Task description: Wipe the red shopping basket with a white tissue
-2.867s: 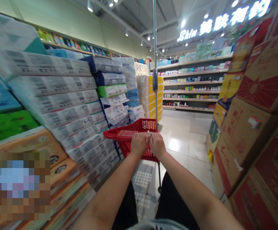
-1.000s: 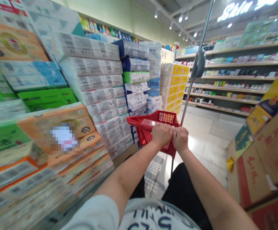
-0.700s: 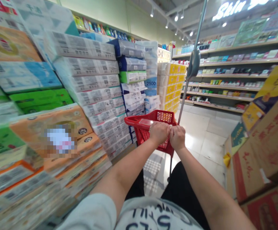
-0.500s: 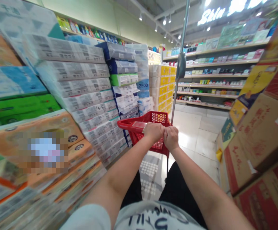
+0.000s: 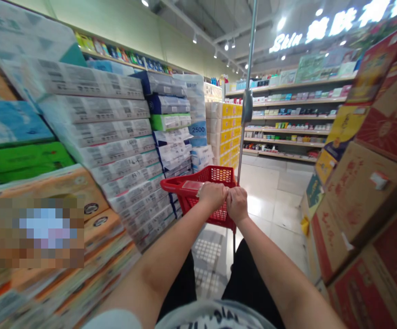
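A red plastic shopping cart [image 5: 193, 201] with a perforated basket stands in front of me. My left hand [image 5: 214, 196] is closed around its handle, just right of a clear label cover on the bar. Beside it, my right hand [image 5: 237, 203] grips the handle's right end, the two hands touching. A tall metal pole [image 5: 248, 68] rises at the cart's right side. The basket's inside is partly hidden by my hands and forearms.
Stacked packs of tissue paper [image 5: 116, 132] line the left side, with orange packs [image 5: 57, 183] nearest. Cardboard cartons [image 5: 359, 192] are piled on the right. Shelves of small goods [image 5: 287, 119] stand ahead, beyond the pale tiled floor [image 5: 267, 192].
The nearby stacks and the right-hand cartons have shifted left in view, and more of the lit sign shows. Both hands keep their grip on the cart.
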{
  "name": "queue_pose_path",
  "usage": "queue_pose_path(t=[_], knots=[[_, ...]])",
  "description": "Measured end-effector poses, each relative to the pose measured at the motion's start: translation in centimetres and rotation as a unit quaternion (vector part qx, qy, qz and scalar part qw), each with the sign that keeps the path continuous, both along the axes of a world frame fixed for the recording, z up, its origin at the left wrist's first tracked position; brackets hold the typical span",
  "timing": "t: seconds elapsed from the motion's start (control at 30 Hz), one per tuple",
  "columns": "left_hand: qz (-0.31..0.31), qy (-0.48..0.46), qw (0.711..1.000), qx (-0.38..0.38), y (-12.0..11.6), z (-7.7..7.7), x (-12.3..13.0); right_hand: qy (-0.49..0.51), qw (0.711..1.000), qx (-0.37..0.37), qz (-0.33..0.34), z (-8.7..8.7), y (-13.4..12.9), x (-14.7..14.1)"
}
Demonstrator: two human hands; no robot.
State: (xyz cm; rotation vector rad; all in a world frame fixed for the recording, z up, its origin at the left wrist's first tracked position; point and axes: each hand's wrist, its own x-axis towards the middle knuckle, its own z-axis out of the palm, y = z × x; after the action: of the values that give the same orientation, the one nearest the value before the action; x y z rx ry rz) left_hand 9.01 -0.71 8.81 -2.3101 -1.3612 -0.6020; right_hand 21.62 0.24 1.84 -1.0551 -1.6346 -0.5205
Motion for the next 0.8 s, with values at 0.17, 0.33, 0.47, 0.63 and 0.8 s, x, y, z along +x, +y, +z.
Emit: queue_pose_path(t=[0.17,0.33,0.47,0.63,0.8], knots=[[-0.053,-0.081,0.989,0.112,-1.1,-2.1,-0.5,0.004,1.000,0.008,0.003,0.1,0.0,0.2],[-0.023,-0.034,0.998,0.049,-0.3,-0.9,-0.3,-0.001,1.000,0.016,0.003,0.0,-0.1,0.3],[-0.081,-0.012,0.992,0.100,-0.1,-2.1,-1.8,0.001,1.000,0.008,-0.002,0.0,-0.1,0.4],[-0.114,0.033,0.977,0.178,-0.7,-5.1,-5.0,-0.024,0.999,0.030,-0.007,0.4,-0.6,0.7],[-0.052,-0.038,0.989,0.132,-0.7,-3.7,-4.7,-0.118,0.991,0.060,0.000,0.3,-1.4,0.0]])
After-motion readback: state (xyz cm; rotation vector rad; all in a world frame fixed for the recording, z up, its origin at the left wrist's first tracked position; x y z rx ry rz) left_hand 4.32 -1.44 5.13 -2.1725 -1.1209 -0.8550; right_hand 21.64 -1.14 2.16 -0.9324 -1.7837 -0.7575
